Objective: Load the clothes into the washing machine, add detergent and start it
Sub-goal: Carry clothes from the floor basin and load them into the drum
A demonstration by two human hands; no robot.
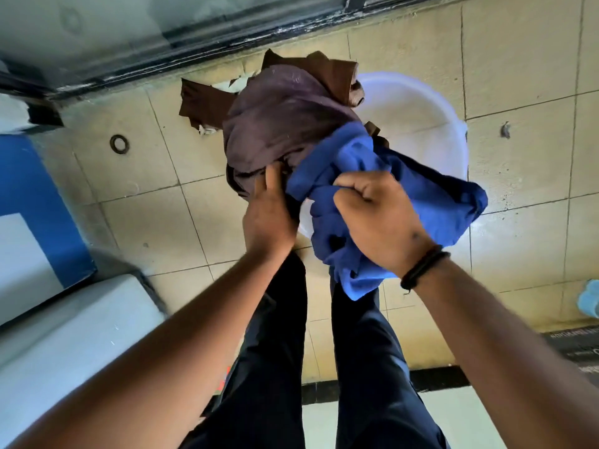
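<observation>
I hold a bundle of clothes above a white plastic tub that stands on the tiled floor. My right hand grips a blue garment in a fist. My left hand reaches under a purple-brown cloth, its fingers tucked into the fabric. A darker brown garment sticks out behind the bundle. The washing machine's white top with a blue panel shows at the left edge.
Beige floor tiles spread around the tub, with a round drain ring at left. A dark window frame runs along the top. My dark-trousered legs stand below the bundle. A light blue object sits at the right edge.
</observation>
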